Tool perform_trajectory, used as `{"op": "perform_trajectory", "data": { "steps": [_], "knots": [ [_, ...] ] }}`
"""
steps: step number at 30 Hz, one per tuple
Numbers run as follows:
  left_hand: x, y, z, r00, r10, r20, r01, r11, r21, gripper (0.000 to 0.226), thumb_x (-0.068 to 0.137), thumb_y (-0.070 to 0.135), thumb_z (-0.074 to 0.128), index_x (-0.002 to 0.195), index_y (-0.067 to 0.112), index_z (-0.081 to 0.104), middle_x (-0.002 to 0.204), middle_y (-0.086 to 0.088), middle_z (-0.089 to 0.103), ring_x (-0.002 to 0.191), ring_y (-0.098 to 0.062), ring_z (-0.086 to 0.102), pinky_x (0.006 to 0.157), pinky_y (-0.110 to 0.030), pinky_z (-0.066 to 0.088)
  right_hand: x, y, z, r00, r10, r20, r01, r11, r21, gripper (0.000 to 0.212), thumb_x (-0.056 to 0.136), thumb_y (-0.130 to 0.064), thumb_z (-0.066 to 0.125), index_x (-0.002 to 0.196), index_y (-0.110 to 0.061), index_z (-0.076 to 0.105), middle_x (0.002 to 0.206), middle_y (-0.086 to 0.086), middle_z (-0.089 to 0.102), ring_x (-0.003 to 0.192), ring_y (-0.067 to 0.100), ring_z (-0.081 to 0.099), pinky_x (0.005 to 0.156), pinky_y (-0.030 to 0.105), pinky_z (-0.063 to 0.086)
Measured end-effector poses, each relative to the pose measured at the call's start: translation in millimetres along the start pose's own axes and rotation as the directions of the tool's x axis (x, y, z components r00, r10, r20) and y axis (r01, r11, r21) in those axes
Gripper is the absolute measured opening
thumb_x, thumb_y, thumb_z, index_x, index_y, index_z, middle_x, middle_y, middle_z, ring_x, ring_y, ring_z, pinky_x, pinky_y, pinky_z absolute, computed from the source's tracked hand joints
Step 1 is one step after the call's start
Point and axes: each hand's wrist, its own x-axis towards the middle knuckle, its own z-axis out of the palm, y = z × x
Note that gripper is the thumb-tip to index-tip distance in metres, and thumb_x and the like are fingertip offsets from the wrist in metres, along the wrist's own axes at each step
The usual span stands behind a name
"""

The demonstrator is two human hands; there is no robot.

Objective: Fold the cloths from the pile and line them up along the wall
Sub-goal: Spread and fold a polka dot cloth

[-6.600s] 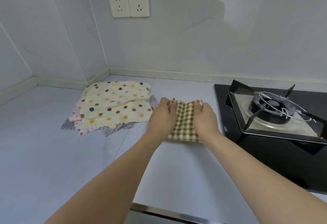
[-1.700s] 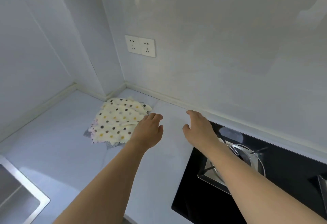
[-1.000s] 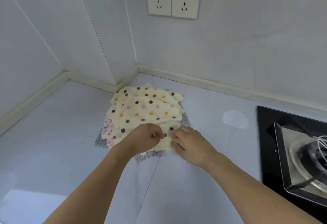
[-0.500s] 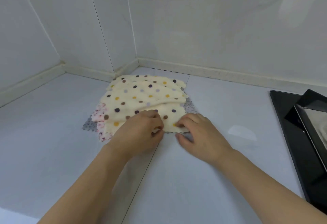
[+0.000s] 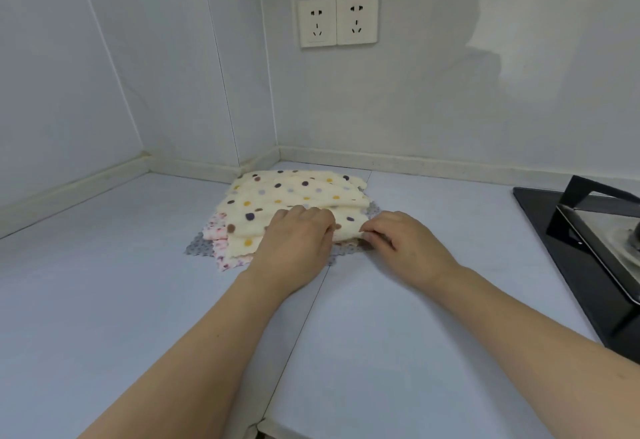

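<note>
A pile of cloths lies in the counter's back corner, near the wall. On top is a cream polka-dot cloth (image 5: 287,198); under it peek a pink-flecked cloth (image 5: 216,230) and a grey patterned cloth (image 5: 197,248). My left hand (image 5: 294,241) rests on the near edge of the polka-dot cloth, fingers curled into it. My right hand (image 5: 401,241) pinches the same edge at its right corner, which is lifted slightly off the pile. No folded cloth is in view.
A black gas hob (image 5: 588,241) with a metal pan support stands at the right. A double wall socket (image 5: 337,19) is above the pile. The pale counter (image 5: 104,300) runs left and toward me, with a seam down its middle.
Both hands came to the pile and took hold of the polka-dot cloth's near edge. Since half a second ago the edge has bunched up a little under the fingers.
</note>
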Motion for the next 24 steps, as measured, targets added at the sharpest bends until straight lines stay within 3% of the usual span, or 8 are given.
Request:
{"op": "perform_trajectory", "data": {
  "steps": [4,6,8,10,13,19,24],
  "knots": [
    [1.8,3.5,-6.8,0.999,0.024,-0.027,-0.022,0.998,0.059,0.019,0.078,0.027,0.045,0.089,0.02,0.059,0.081,0.005,0.057,0.075,-0.022,0.05,0.067,-0.03,0.027,11.3,-18.1,-13.9,0.995,0.055,-0.087,-0.053,0.998,0.027,0.021,0.1,-0.024,0.046,0.1,-0.015,0.065,0.094,-0.004,0.063,0.092,0.017,0.055,0.081,0.033,0.044],
    [5.3,7.6,-17.3,0.996,-0.029,-0.079,0.033,0.998,0.048,0.007,0.082,0.02,0.048,0.082,0.017,0.054,0.074,0.004,0.051,0.069,-0.024,0.049,0.062,-0.031,0.028,21.9,-34.5,-28.3,0.993,0.037,-0.116,-0.037,0.999,0.008,0.02,0.1,-0.024,0.044,0.101,-0.015,0.062,0.098,-0.004,0.062,0.094,0.016,0.054,0.083,0.033,0.044],
    [11.0,13.3,-37.8,0.988,-0.112,-0.11,0.114,0.993,0.011,0.009,0.088,0.018,0.048,0.079,0.016,0.048,0.069,0.004,0.044,0.067,-0.025,0.048,0.058,-0.033,0.029,30.5,-52.8,-48.3,0.99,0.003,-0.14,-0.005,1.0,-0.01,0.021,0.101,-0.025,0.043,0.102,-0.015,0.061,0.099,-0.004,0.062,0.095,0.016,0.054,0.083,0.033,0.044],
    [17.9,18.6,-67.5,0.971,-0.192,-0.142,0.188,0.981,-0.045,0.011,0.093,0.019,0.046,0.083,0.016,0.051,0.068,0.004,0.048,0.067,-0.025,0.049,0.056,-0.035,0.035,34.2,-69.3,-74.8,0.987,-0.034,-0.157,0.026,0.998,-0.053,0.022,0.101,-0.024,0.042,0.103,-0.012,0.061,0.099,-0.001,0.061,0.094,0.017,0.054,0.083,0.034,0.044],
    [27.6,24.2,-128.3,0.956,-0.278,-0.088,0.258,0.947,-0.19,0.019,0.099,0.027,0.042,0.098,0.019,0.06,0.076,0.001,0.063,0.072,-0.024,0.057,0.065,-0.036,0.051,29.8,-90.6,-125.7,0.98,-0.062,-0.19,0.044,0.994,-0.101,0.021,0.101,-0.022,0.044,0.102,-0.01,0.061,0.099,0.001,0.061,0.093,0.019,0.054,0.082,0.032,0.043],
    [21.3,44.7,-224.6,0.986,-0.155,0.062,0.167,0.927,-0.335,0.024,0.101,0.027,0.041,0.101,0.025,0.064,0.085,0.001,0.069,0.079,-0.018,0.063,0.071,-0.032,0.052,-8.7,-116.1,-226.9,0.926,-0.287,-0.246,0.171,0.899,-0.404,0.021,0.1,-0.018,0.046,0.099,-0.005,0.063,0.092,0.009,0.06,0.083,0.026,0.054,0.074,0.031,0.04],
    [21.7,66.7,-256.5,0.992,-0.092,0.087,0.115,0.943,-0.312,0.022,0.101,0.022,0.041,0.097,0.026,0.061,0.089,0.011,0.064,0.081,-0.007,0.059,0.066,-0.019,0.045,-35.1,-121.7,-273.6,0.907,-0.325,-0.266,0.158,0.851,-0.501,0.017,0.099,-0.014,0.047,0.098,-0.007,0.062,0.092,0.006,0.06,0.082,0.026,0.056,0.074,0.04,0.048]
  ]
}}
